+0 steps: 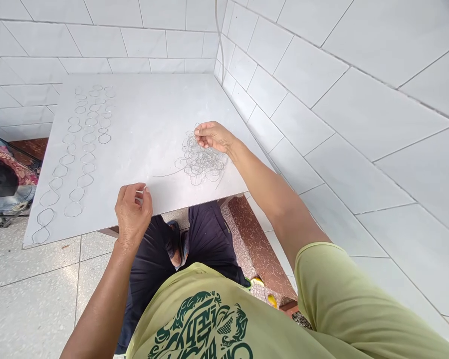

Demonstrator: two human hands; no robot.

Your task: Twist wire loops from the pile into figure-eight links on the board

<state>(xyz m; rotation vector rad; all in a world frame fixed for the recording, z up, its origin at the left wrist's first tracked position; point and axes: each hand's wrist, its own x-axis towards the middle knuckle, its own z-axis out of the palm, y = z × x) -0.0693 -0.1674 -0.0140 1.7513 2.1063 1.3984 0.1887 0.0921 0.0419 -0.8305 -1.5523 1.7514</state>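
The right hand (212, 136) was over the upper edge of a wire tangle (202, 160), its thumb and fingertips drawn narrowly together beside a thin loop — whether they gripped it, I could not tell. The left hand (133, 210) hung at the near edge of the worktop (145, 114), fingers curled and thumb near the forefinger; I could not tell whether anything fine sat between them. A loose strand (168, 175) ran from the tangle toward that hand. Farther left, wire rings (92, 121) lay in three uneven columns — the leftmost reaching the near corner. Beyond stood the white tiled walls (269, 92). Below were the person's dark trousers (214, 234) and the speckled floor (30, 284).
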